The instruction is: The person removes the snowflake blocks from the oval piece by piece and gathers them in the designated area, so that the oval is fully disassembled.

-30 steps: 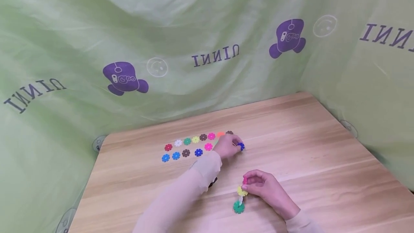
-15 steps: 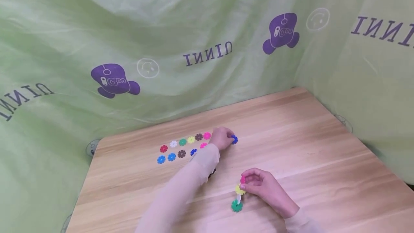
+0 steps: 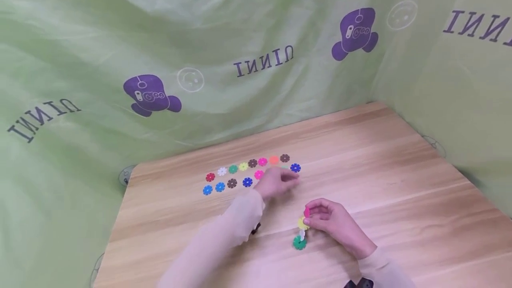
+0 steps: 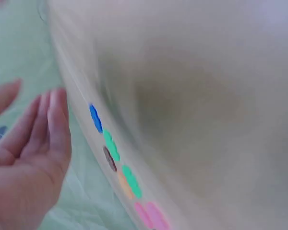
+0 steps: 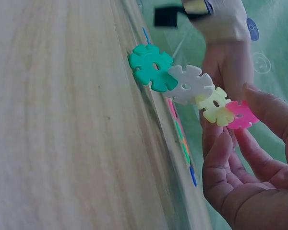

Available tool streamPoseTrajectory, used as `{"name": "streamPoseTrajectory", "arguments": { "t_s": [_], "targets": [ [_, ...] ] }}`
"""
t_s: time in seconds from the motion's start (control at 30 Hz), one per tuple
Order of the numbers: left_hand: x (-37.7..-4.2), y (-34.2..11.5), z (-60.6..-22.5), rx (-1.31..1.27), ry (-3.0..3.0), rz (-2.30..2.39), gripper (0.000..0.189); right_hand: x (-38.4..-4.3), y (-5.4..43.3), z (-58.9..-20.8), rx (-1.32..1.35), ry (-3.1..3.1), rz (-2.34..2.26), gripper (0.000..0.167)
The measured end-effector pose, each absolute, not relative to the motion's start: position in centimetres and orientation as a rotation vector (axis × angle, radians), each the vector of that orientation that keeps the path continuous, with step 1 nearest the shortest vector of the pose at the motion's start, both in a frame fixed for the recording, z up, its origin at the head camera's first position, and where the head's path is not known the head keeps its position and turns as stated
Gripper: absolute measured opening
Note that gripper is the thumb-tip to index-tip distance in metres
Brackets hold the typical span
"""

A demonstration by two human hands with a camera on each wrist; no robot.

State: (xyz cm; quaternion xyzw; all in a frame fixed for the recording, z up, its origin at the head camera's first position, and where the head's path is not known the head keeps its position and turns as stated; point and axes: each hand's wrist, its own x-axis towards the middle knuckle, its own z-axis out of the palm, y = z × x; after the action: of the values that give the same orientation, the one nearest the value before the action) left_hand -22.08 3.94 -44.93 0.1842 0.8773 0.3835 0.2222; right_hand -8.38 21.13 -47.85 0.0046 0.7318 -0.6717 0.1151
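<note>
In the head view my left hand [image 3: 274, 183] hovers by the near row of snowflake discs, nothing in its fingers. A dark blue disc [image 3: 295, 168] lies flat at that row's right end, just beyond the fingertips. The left wrist view has the hand [image 4: 36, 158] with fingers loosely bent, apart from the discs. Lower right, my right hand [image 3: 338, 223] pinches a short chain of linked discs by its pink disc [image 5: 241, 115]. From there hang a yellow disc [image 5: 215, 106], a white disc [image 5: 189, 84] and a green disc [image 5: 151, 67]. The left hand partly hides the near row.
Two rows of loose discs lie toward the back of the wooden table [image 3: 172, 226], among them a red disc [image 3: 210, 177], a light blue disc [image 3: 207, 190] and an orange disc [image 3: 274, 160]. A green printed curtain [image 3: 216, 114] hangs behind the table.
My left hand has let go of the dark blue disc at the right end of the near row and drawn back slightly. The right hand keeps holding the chain in nearly the same place.
</note>
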Motion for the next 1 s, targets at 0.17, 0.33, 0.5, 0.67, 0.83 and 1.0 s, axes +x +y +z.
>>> {"name": "streamPoseTrajectory", "arguments": {
  "t_s": [0.17, 0.33, 0.5, 0.67, 0.83, 1.0],
  "targets": [
    [-18.6, 2.4, -44.6, 0.597, 2.316, 1.068, 0.035, -8.7, 21.3, -47.1, 0.047, 2.194, -1.964, 0.052],
    [-16.3, 2.0, -44.9, 0.562, 2.292, 1.124, 0.037, -8.6, 20.7, -47.0, 0.081, 2.224, -1.952, 0.049],
    [-14.9, 1.3, -45.1, 0.500, 2.277, 1.185, 0.028, -8.5, 19.7, -47.1, 0.095, 2.246, -1.897, 0.047],
    [-14.5, 1.1, -45.1, 0.484, 2.257, 1.219, 0.024, -8.3, 19.3, -47.3, 0.067, 2.268, -1.890, 0.047],
    [-14.6, 0.9, -45.0, 0.496, 2.278, 1.213, 0.024, -8.4, 19.2, -47.3, 0.017, 2.244, -1.906, 0.049],
    [-14.7, 0.7, -44.9, 0.497, 2.265, 1.242, 0.023, -8.4, 19.1, -47.4, 0.017, 2.228, -1.919, 0.052]
  ]
}}
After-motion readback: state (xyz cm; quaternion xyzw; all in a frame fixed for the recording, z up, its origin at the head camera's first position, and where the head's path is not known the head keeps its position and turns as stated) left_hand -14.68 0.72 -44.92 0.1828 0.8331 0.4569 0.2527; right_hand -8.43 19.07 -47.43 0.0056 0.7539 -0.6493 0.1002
